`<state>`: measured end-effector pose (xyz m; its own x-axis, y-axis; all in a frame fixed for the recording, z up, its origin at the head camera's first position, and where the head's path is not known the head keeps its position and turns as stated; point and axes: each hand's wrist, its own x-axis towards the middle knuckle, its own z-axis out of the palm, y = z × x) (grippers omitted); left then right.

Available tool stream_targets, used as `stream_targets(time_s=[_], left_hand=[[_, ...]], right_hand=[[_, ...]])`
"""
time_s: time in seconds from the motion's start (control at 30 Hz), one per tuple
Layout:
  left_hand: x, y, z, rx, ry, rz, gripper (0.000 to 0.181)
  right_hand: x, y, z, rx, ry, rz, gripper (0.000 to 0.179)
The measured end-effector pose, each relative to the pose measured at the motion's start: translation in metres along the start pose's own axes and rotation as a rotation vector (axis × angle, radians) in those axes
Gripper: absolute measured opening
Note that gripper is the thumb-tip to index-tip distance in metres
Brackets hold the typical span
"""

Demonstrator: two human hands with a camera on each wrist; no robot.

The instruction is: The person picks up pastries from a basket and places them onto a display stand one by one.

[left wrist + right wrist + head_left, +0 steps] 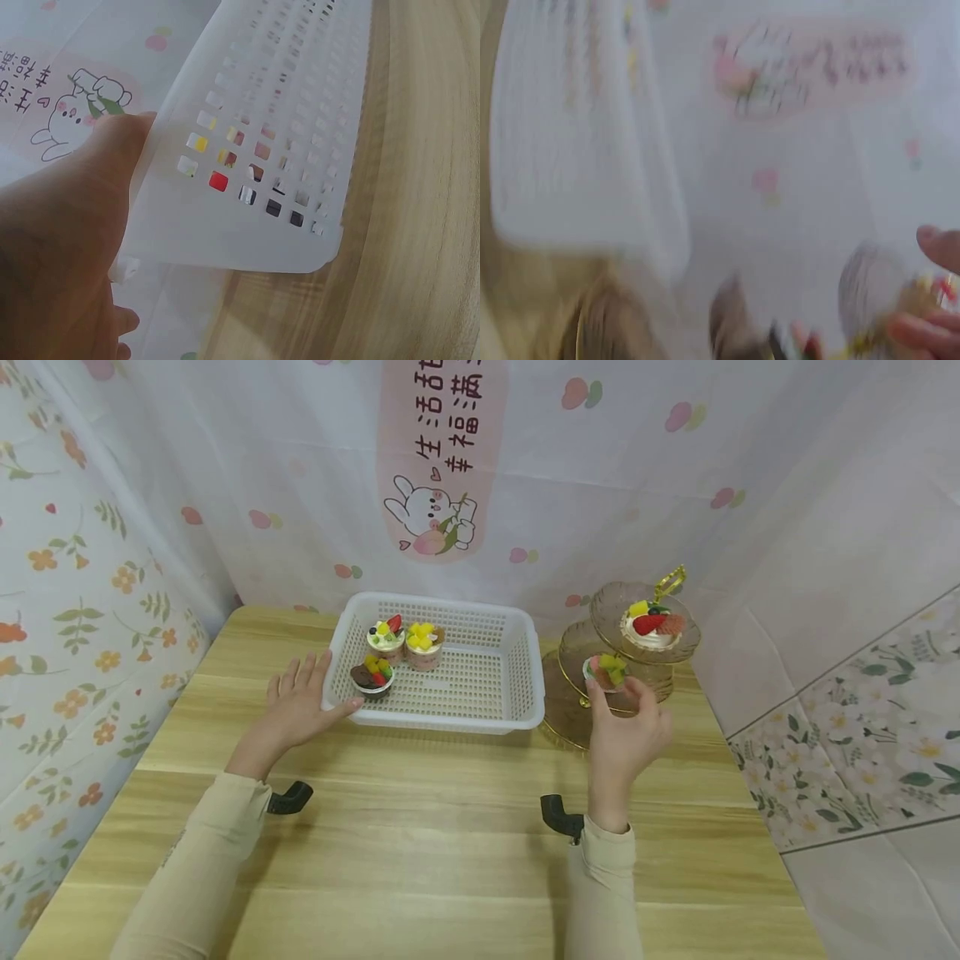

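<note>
My right hand pinches a small fruit-topped cupcake between thumb and fingers, at the middle tier of a three-tier stand. Whether the cupcake touches the tier is hard to tell. Blur covers much of the right wrist view, where the right hand's fingertips show at the right edge. My left hand rests at the near left corner of a white plastic basket, fingers spread and straight along its left side, thumb at the front rim. Three cupcakes with fruit toppings stand in the basket's left part.
A cream tart with strawberry sits on the stand's top tier, beneath a gold handle. Wood-grain tabletop lies before the basket. Patterned cloth hangs behind and at the left; a tile-patterned surface borders the right.
</note>
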<state>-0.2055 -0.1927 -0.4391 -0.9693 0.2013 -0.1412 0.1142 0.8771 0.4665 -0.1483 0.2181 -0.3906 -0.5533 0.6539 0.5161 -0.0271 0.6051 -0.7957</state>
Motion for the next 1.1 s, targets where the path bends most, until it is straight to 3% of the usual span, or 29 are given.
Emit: stream_targets(time_s=[0.13,0.23,0.47,0.6,0.73,0.9,1.1], left_hand=[[0.0,-0.001,-0.004,0.002,-0.002,-0.004,0.106],[0.001,-0.002,-0.007,-0.002,-0.006,-0.008,0.107],[0.001,-0.005,-0.007,0.006,-0.009,-0.009,0.108],[0.002,-0.007,-0.005,0.008,-0.008,-0.005,0.108],[0.002,-0.007,-0.003,0.003,-0.006,-0.001,0.108],[0.004,-0.006,-0.001,0.005,-0.004,0.002,0.107],[0.003,-0.006,0.001,-0.002,0.005,-0.01,0.107]], right_hand=[[-0.002,-0.024,0.022,0.312,-0.3,-0.06,0.045],[0.001,-0.04,0.054,0.446,-0.569,-0.071,0.043],[0.004,-0.071,0.138,0.401,-1.141,-0.048,0.051],[0.002,-0.078,0.176,0.354,-1.402,0.008,0.048],[-0.003,-0.076,0.203,0.306,-1.532,0.029,0.046],[-0.016,-0.07,0.224,0.248,-1.634,0.076,0.042],[-0.029,-0.065,0.239,0.107,-1.699,-0.036,0.042]])
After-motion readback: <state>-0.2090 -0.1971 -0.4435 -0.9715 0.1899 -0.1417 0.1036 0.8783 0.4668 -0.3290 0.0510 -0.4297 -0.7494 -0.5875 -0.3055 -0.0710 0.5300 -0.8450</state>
